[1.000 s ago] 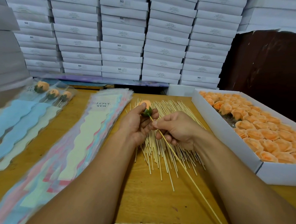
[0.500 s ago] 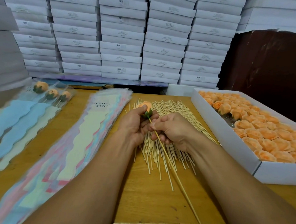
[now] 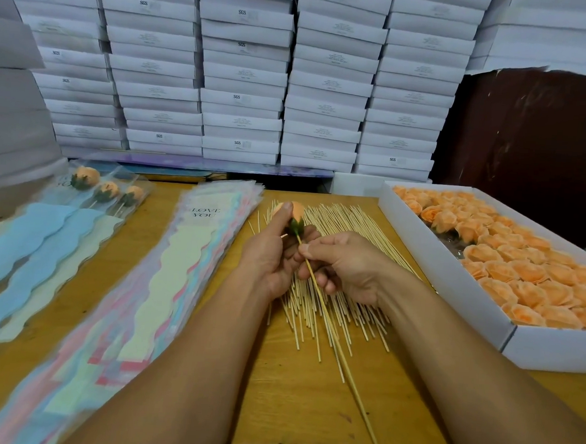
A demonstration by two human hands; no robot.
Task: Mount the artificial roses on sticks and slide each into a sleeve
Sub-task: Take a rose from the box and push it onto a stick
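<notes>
My left hand (image 3: 271, 255) grips a peach artificial rose (image 3: 296, 212) with a green base, thumb on top. My right hand (image 3: 345, 263) pinches a thin wooden stick (image 3: 341, 358) whose tip goes into the rose's green base; the stick slants down toward the table's near edge. Under both hands lies a heap of loose sticks (image 3: 339, 224). A stack of clear sleeves (image 3: 165, 262) printed "LOVE YOU" lies to the left. A white box (image 3: 453, 276) of several peach roses (image 3: 528, 270) stands to the right.
Three sleeved roses (image 3: 106, 190) lie at the far left on blue and cream sleeves (image 3: 25, 257). Stacks of flat white boxes (image 3: 245, 74) wall off the back and left. A dark brown panel (image 3: 536, 144) stands behind the rose box. The wooden table (image 3: 307, 411) ends close to me.
The stick has gone further up into the rose base, so its free end sits higher and nearer. My left thumb has shifted on top of the rose. Both hands stay together.
</notes>
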